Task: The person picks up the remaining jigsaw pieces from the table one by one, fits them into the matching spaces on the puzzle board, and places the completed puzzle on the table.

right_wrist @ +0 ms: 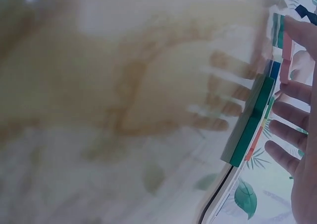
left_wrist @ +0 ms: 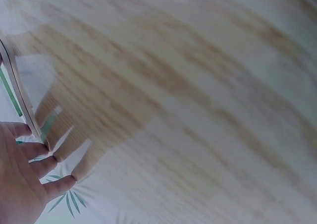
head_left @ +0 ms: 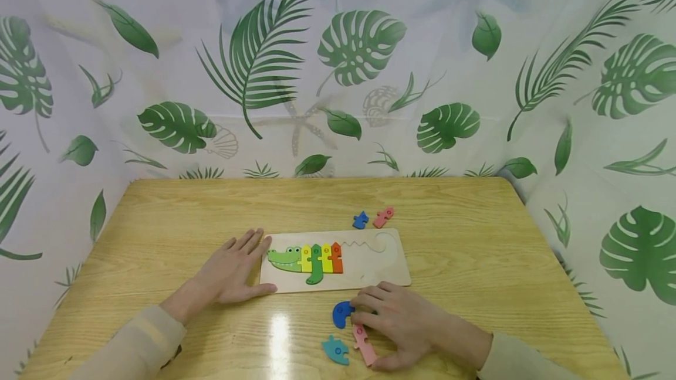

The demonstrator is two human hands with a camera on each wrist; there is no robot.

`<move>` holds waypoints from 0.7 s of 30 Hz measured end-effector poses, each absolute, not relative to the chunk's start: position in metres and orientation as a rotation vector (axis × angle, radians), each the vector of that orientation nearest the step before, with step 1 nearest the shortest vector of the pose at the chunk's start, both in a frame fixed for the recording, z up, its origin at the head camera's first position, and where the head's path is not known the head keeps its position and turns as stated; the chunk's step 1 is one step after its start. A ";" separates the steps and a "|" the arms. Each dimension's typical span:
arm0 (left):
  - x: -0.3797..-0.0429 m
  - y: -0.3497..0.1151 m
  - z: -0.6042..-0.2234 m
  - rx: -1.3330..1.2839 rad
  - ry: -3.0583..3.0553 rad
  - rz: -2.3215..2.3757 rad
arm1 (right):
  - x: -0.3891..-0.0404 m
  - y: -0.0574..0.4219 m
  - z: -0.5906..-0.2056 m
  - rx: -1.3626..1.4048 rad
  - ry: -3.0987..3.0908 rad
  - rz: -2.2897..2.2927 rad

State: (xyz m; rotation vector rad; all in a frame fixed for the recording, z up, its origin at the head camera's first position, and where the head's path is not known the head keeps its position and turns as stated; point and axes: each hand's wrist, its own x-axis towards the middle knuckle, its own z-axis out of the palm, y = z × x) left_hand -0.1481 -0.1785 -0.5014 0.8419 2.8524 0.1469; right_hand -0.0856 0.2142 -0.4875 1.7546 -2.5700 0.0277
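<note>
A wooden puzzle board [head_left: 375, 263] lies on the table, its left part filled with a green crocodile head [head_left: 284, 258] and yellow, green and orange pieces [head_left: 336, 258]. My left hand [head_left: 237, 268] rests at the board's left end, fingers spread, thumb at the near corner. My right hand [head_left: 396, 315] is below the board's near right edge. Its thumb and index finger pinch a pink puzzle piece [head_left: 363, 345] by its ends. A green piece [right_wrist: 252, 120] lies beneath that hand, mostly hidden in the head view. A curved blue piece [head_left: 341, 314] lies beside the index finger.
A teal piece [head_left: 335, 349] lies left of the pink one. Beyond the board's far edge are a small blue piece [head_left: 361, 220] and another pink piece [head_left: 383, 217]. The wood-grain table [head_left: 465, 239] meets a leaf-patterned curtain [head_left: 338, 75] at the back.
</note>
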 end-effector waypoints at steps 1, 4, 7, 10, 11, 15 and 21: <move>-0.148 -0.179 -0.502 0.843 2.854 0.144 | -0.086 0.214 -0.488 1.752 -2.566 0.031; -0.148 -0.179 -0.503 0.840 2.858 0.130 | -0.088 0.212 -0.487 1.746 -2.555 0.056; -0.148 -0.180 -0.503 0.837 2.861 0.124 | -0.091 0.211 -0.487 1.734 -2.539 0.071; -0.148 -0.180 -0.503 0.840 2.863 0.124 | -0.094 0.212 -0.486 1.719 -2.543 0.096; -0.148 -0.180 -0.503 0.841 2.863 0.124 | -0.095 0.212 -0.486 1.715 -2.547 0.105; -0.149 -0.179 -0.504 0.841 2.857 0.126 | -0.099 0.213 -0.486 1.702 -2.559 0.135; -0.149 -0.179 -0.505 0.841 2.858 0.123 | -0.103 0.213 -0.485 1.664 -2.556 0.171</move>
